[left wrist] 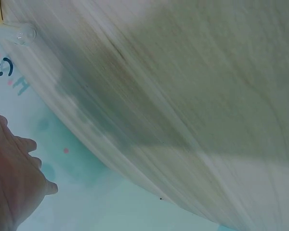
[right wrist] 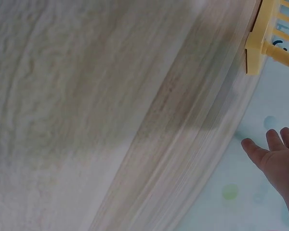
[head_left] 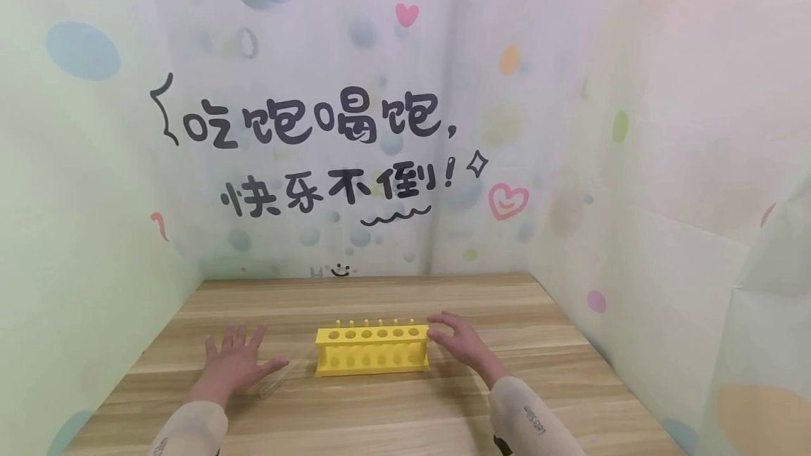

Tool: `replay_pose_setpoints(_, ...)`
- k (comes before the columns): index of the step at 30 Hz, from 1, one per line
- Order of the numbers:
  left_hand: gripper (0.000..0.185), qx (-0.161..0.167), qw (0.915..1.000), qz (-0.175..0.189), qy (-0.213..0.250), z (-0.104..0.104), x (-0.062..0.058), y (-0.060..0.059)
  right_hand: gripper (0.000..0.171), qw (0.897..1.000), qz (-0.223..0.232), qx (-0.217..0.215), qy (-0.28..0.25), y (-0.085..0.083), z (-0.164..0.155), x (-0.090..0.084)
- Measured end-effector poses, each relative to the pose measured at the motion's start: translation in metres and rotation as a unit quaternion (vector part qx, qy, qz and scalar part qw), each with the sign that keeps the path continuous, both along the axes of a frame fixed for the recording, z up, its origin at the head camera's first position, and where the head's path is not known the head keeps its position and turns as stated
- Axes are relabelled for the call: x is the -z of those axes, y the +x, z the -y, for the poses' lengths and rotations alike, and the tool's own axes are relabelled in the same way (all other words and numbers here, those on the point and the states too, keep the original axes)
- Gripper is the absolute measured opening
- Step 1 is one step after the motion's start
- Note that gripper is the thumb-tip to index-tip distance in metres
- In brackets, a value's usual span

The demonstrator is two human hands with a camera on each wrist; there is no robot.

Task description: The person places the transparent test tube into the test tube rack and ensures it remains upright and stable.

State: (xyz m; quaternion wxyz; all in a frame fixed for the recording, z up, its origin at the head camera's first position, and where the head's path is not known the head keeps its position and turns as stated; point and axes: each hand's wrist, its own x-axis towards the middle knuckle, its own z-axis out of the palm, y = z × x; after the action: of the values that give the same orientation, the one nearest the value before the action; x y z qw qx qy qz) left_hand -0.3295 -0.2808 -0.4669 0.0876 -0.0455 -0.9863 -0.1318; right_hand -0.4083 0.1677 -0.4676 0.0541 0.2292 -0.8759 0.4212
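Note:
A yellow test tube rack point(head_left: 372, 374) with a row of round holes and several pegs behind them stands on the wooden table. Left of it lies a clear glass test tube point(head_left: 275, 380), slanted and hard to see against the wood; its rounded end shows at the top left of the left wrist view. My left hand point(head_left: 236, 366) has its fingers spread, the thumb pointing at the tube, and holds nothing. At the rack's right end is my right hand point(head_left: 465, 342), fingers extended and fingertips right at the upper corner, gripping nothing.
The wood-grain table point(head_left: 380, 417) runs back to a patterned curtain wall point(head_left: 355, 41) with black lettering. More pale sheeting point(head_left: 684, 160) closes off the right side, and a similar sheet point(head_left: 70, 181) hangs at the left.

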Motion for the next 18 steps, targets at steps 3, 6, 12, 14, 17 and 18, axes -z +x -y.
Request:
replay_pose_setpoints(3, 0.104, 0.0, 1.0, 0.001, 0.002, 0.0003, -0.0004, 0.0004, 0.037, 1.0, 0.009, 0.006, -0.001, -0.0001, 0.0001, 0.0006)
replay_pose_setpoints(6, 0.103, 0.0, 1.0, 0.001, 0.003, 0.0, -0.0002, 0.0003, 0.036, 1.0, 0.014, 0.01, -0.003, 0.0001, -0.0001, 0.0007)
replay_pose_setpoints(12, 0.104, 0.001, 1.0, 0.002, 0.003, -0.0006, -0.0006, 0.0005, 0.034, 1.0, 0.006, 0.004, -0.006, 0.0005, 0.0006, 0.0007)
replay_pose_setpoints(14, 0.104, 0.001, 1.0, 0.004, 0.006, -0.0011, -0.0012, 0.0007, 0.035, 1.0, 0.001, 0.001, -0.004, 0.0008, 0.0009, 0.0013)
replay_pose_setpoints(17, 0.104, 0.002, 0.9999, 0.006, 0.012, -0.0019, -0.0022, 0.0006, 0.035, 1.0, -0.007, -0.002, -0.003, 0.001, 0.0013, 0.0024)
replay_pose_setpoints(18, 0.103, 0.002, 0.9999, 0.007, 0.014, -0.0022, -0.0025, 0.0005, 0.035, 1.0, -0.007, -0.002, -0.005, 0.0012, 0.0014, 0.0025)
